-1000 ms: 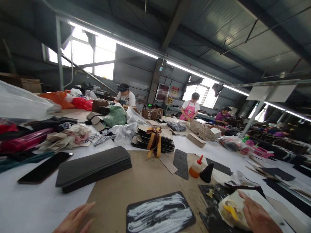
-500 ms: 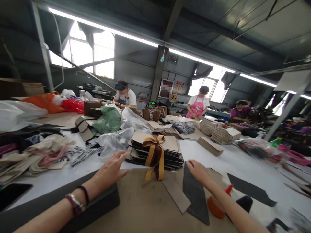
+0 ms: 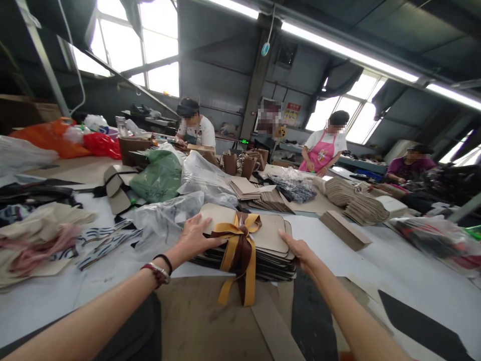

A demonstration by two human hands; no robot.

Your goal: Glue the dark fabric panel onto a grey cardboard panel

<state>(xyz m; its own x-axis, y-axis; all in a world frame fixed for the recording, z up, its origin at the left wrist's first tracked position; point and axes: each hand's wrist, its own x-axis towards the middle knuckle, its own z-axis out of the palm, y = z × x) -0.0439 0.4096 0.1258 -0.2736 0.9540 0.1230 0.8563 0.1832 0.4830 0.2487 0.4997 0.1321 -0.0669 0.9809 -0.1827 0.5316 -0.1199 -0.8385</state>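
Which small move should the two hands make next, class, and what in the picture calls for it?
Probably firm up the grip from both ends of the stack: the left hand is on its left end and the right hand at its right, while the ribbon wraps only the middle and the layers' edges look uneven, so they might slip.

Items and persons in view, numbered by kind.
Bare hands of the wearer: two, left hand [image 3: 195, 235] and right hand [image 3: 299, 248]; wrist bands [image 3: 161, 276], two. Tied stack [image 3: 268, 238] of boards, one, its layers too overlapped to count; ribbon bow [image 3: 243, 230], one. Co-workers [image 3: 203, 131], three; pink apron [image 3: 323, 154], one. Plastic bags by colour: green bag [image 3: 160, 178], one; orange bag [image 3: 48, 139], one; red bag [image 3: 102, 145], one. Lit ceiling strips [image 3: 349, 51], three; red-and-yellow poster [image 3: 291, 114], one.
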